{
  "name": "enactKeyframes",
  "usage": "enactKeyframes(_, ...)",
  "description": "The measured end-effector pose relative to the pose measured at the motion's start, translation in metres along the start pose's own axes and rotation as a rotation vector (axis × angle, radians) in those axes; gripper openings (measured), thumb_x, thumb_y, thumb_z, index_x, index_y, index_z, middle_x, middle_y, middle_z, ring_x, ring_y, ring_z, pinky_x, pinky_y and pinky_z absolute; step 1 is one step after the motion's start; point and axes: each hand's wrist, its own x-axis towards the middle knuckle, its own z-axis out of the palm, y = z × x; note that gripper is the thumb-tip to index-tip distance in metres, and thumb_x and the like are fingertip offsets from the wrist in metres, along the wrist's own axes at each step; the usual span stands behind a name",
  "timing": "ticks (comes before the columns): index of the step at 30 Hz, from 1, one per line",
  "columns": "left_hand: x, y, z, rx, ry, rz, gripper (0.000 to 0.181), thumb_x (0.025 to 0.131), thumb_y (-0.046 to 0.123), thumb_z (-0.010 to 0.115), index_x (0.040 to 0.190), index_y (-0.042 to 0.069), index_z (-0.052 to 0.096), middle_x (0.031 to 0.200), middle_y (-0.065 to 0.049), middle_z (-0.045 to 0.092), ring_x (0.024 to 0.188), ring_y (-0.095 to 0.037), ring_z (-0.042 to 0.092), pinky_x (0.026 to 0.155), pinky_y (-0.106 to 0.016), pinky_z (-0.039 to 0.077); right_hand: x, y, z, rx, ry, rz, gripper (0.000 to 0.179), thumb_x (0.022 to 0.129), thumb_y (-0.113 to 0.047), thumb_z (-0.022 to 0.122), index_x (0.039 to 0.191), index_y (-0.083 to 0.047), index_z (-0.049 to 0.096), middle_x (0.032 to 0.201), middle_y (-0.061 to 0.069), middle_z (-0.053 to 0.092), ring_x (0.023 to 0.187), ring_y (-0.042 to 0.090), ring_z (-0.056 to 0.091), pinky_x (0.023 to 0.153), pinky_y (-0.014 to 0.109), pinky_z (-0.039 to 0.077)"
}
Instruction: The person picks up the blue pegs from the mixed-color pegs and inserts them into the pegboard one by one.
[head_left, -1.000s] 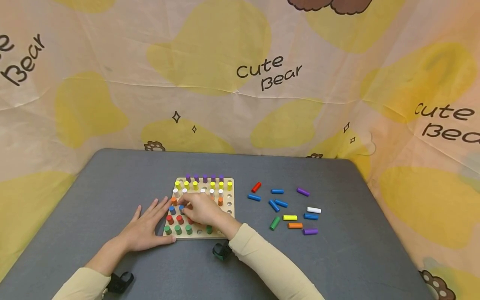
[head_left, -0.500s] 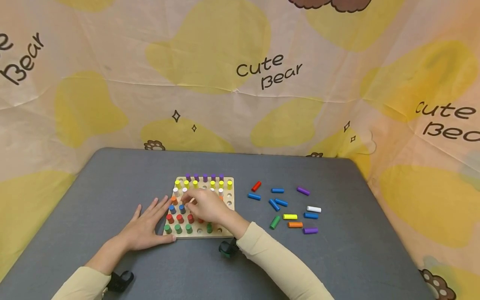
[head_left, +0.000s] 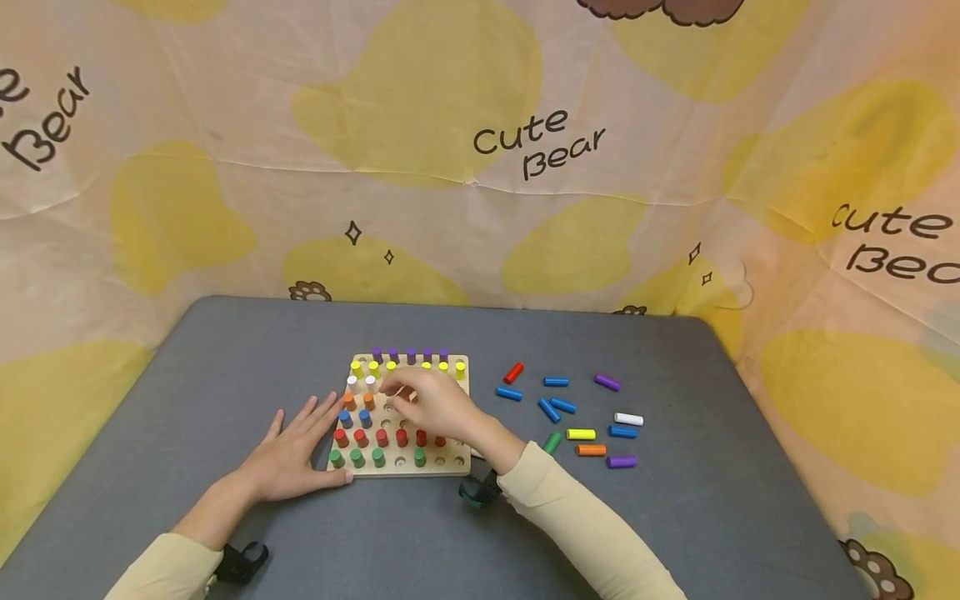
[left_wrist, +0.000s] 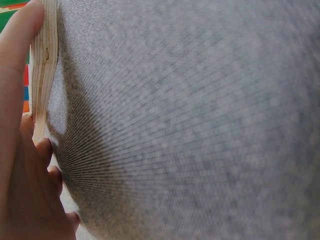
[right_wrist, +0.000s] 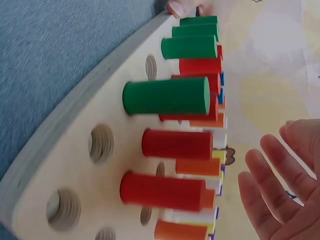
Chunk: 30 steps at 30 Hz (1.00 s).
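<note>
My left hand (head_left: pixel 281 462) lies with fingers spread against the left side of the wooden pegboard (head_left: pixel 397 473); its thumb touches the front left corner. The left wrist view shows that thumb (left_wrist: pixel 22 35) along the board's edge. Over the board's middle hovers my right hand (head_left: pixel 438 408), fingers loosely bent and no peg seen between them. In the right wrist view, its fingers (right_wrist: pixel 275 185) are apart from the pegs. Two blue pegs (head_left: pixel 365 418) stand at the left, behind a red row (head_left: pixel 382 437) and green pegs (head_left: pixel 378 457). My right hand hides some pegs.
Right of the board lie several loose pegs, among them a red peg (head_left: pixel 513 372), a white peg (head_left: pixel 628 419), a yellow peg (head_left: pixel 581 434) and an orange peg (head_left: pixel 591 451). A printed cloth (head_left: pixel 420 108) hangs behind the grey table (head_left: pixel 247 358).
My right hand has let go of the second blue peg, which stands in the board, and has moved up and to the right. My left hand has stayed in place.
</note>
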Motion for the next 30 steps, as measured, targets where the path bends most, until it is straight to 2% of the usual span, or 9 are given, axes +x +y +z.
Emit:
enactKeyframes(6, 0.0, -0.001, 0.002, 0.003, 0.004, -0.001, 0.106, 0.067, 0.074, 0.058, 0.149, 0.021, 0.017, 0.153, -0.012, 0.02, 0.138, -0.039, 0.015, 0.102, -0.068, 0.003, -0.007, 0.009, -0.009, 0.025, 0.041, 0.023, 0.018, 0.09, -0.016, 0.059, 0.106, -0.011, 0.064, 0.101, -0.003, 0.065, 0.087, 0.005, 0.061, 0.073, 0.018, 0.051)
enactKeyframes(15, 0.0, -0.001, 0.002, 0.003, 0.008, 0.004, 0.107, 0.067, 0.074, 0.059, 0.149, 0.02, 0.017, 0.153, -0.011, 0.02, 0.138, -0.039, 0.015, 0.102, -0.068, 0.003, -0.014, 0.037, -0.025, 0.093, 0.183, 0.046, 0.021, 0.088, -0.013, 0.062, 0.108, -0.01, 0.064, 0.102, 0.001, 0.064, 0.09, 0.017, 0.062, 0.073, 0.035, 0.053)
enactKeyframes(21, -0.001, 0.001, 0.001, -0.001, 0.004, 0.0, 0.106, 0.067, 0.073, 0.059, 0.149, 0.02, 0.017, 0.153, -0.011, 0.02, 0.139, -0.038, 0.015, 0.103, -0.067, 0.003, -0.023, 0.061, -0.035, 0.063, 0.223, 0.093, 0.022, 0.088, -0.014, 0.061, 0.109, -0.009, 0.063, 0.102, 0.0, 0.063, 0.091, 0.017, 0.061, 0.069, 0.027, 0.052)
enactKeyframes(30, -0.001, 0.001, 0.0, 0.0, 0.002, -0.004, 0.106, 0.067, 0.073, 0.059, 0.149, 0.02, 0.017, 0.153, -0.01, 0.02, 0.139, -0.038, 0.015, 0.103, -0.067, 0.003, -0.041, 0.09, -0.05, 0.011, 0.204, 0.169, 0.027, 0.087, -0.019, 0.063, 0.112, -0.008, 0.061, 0.104, 0.002, 0.062, 0.091, 0.016, 0.059, 0.073, 0.03, 0.052)
